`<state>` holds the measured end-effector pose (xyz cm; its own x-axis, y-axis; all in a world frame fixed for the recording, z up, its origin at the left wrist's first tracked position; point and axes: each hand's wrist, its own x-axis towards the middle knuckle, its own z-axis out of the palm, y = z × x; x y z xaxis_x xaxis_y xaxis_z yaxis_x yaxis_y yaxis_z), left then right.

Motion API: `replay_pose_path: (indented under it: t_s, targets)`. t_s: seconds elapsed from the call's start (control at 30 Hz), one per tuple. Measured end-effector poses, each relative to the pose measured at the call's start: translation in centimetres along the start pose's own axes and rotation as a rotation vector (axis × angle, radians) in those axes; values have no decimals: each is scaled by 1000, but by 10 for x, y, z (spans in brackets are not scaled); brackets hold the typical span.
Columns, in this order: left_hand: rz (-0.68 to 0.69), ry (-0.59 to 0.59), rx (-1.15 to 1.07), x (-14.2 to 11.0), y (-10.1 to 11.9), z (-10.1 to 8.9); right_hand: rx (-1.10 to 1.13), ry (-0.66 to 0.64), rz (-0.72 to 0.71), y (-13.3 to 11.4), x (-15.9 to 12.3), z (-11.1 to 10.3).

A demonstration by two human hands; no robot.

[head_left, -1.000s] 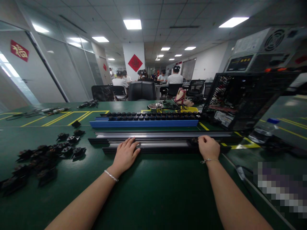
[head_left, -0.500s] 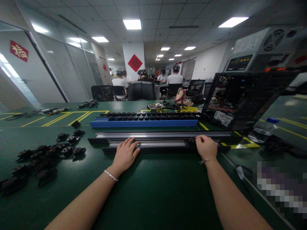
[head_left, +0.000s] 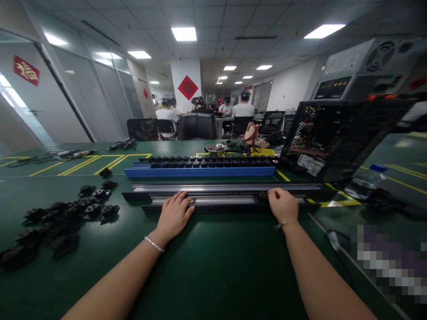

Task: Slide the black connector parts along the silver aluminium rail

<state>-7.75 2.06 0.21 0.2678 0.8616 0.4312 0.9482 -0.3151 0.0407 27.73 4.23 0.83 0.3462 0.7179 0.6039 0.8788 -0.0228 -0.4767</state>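
My left hand lies with fingers spread over the left part of the nearest rail, a long black channel with a silvery inside. A small shiny thing shows by its fingertips. At the right part of the same channel, my right hand is closed, its curled fingers at a small dark component sitting inside the channel. The fingers partly hide that component. A second black rail lies parallel just behind. Farther back is a blue rail with dark components lined up along it.
Loose black components lie heaped at the left. A metal bowl stands behind the blue rail. On the right are an opened computer case and a water bottle. A cable lies by the right arm. People sit in the background.
My right hand has shifted slightly left along the nearest rail, and the small dark component has moved left with it. My left hand has stayed in place.
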Motion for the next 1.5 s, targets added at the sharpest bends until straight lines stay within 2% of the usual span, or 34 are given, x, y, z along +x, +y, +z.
replay_pose_path:
  t_s: [0.13, 0.37, 0.63, 1.5]
  targets:
    - [3, 0, -1, 0, 0, -1, -5, -35, 38, -7, -3, -2]
    - [5, -1, -8, 0, 0, 0, -1, -27, 19, -14, -5, -3]
    - [5, 1, -6, 0, 1, 0, 20, -54, -106, -21, -9, 1]
    - [3, 7, -13, 0, -1, 1, 61, -99, -213, -27, -13, 5]
